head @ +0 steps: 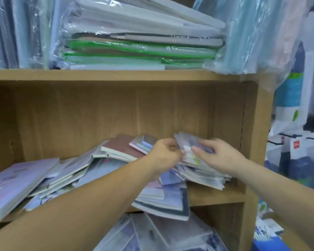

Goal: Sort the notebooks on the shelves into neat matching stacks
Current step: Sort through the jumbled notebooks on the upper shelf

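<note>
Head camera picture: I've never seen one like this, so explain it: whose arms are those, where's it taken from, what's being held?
There is no machine here. A person wears a wide-angle camera on the head, looking forward and down, so the two bare arms are their own. The left hand and right hand together hold a small plastic-wrapped notebook with a purple cover above a messy heap on the wooden middle shelf. In that heap lie a brown-covered notebook and, at the far left, large lilac notebooks. On the shelf above sits a plastic-wrapped stack with green edges.
</note>
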A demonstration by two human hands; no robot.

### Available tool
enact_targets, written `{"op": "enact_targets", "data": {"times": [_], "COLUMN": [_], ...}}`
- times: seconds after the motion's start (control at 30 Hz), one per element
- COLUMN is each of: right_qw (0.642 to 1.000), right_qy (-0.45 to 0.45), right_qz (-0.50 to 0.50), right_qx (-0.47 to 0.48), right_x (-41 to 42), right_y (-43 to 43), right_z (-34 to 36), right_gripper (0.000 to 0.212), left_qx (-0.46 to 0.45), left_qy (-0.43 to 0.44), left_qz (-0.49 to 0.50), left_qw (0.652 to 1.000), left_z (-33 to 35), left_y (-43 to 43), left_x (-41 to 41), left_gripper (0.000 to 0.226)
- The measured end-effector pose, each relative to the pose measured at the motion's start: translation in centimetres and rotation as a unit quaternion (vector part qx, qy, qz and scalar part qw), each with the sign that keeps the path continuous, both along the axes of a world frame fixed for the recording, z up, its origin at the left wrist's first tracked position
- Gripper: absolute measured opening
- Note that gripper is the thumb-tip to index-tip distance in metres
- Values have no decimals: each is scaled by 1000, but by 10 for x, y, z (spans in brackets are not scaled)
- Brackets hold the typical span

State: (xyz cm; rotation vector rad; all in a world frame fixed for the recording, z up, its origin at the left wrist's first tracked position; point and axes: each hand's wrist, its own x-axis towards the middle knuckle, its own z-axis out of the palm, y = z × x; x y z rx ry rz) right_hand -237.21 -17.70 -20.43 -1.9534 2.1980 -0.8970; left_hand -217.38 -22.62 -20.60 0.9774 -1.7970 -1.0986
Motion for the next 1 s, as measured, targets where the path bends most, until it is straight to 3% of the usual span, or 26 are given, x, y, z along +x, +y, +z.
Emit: {"op": "enact_targets", "data": {"times": [0.03, 0.1, 0.23, 0.37, 0.5, 0.67, 0.73, 0.8, 0.87, 0.93, 1.0], "right_qw": [999, 990, 975, 946, 928, 929, 933, 932, 928, 938, 949], "right_qy": [36, 132, 211, 159, 172, 188, 176, 179, 227, 249, 249], "right_qz": [20, 6, -16, 181, 288, 311, 315, 315, 294, 239, 185], "right_qx": [36, 53, -64, -218, -160, -73, -14, 33, 25, -16, -59], "right_x": [3, 6, 39, 145, 228, 265, 270, 268, 258, 245, 234], "right_y": [0, -2, 7, 7, -4, -44, -52, -52, -48, -41, -37], "right_z": [-9, -23, -17, -9, -9, -23, -30, -32, -33, -36, -44], "right_gripper": [86, 80, 74, 57, 59, 62, 78, 96, 93, 81, 75], "left_qx": [-16, -48, -72, -143, -157, -293, -290, -218, -212, -281, -290], "left_qy": [-17, -33, -49, -129, -168, -360, -412, -426, -443, -457, -401], "left_qz": [-7, 0, 23, 103, 215, 240, 208, 168, 138, 160, 192], "left_qw": [1000, 998, 996, 976, 949, 853, 839, 862, 860, 828, 848], "left_z": [-5, -12, -41, -64, -71, -73, -66, -63, -68, -78, -81], "left_y": [2, 14, 42, 54, 51, 24, 7, -1, -4, -4, -1], "left_x": [7, 29, 104, 195, 275, 362, 371, 360, 341, 322, 301], "left_gripper": [28, 31, 25, 21, 16, 17, 37, 68, 80, 68, 38]}}
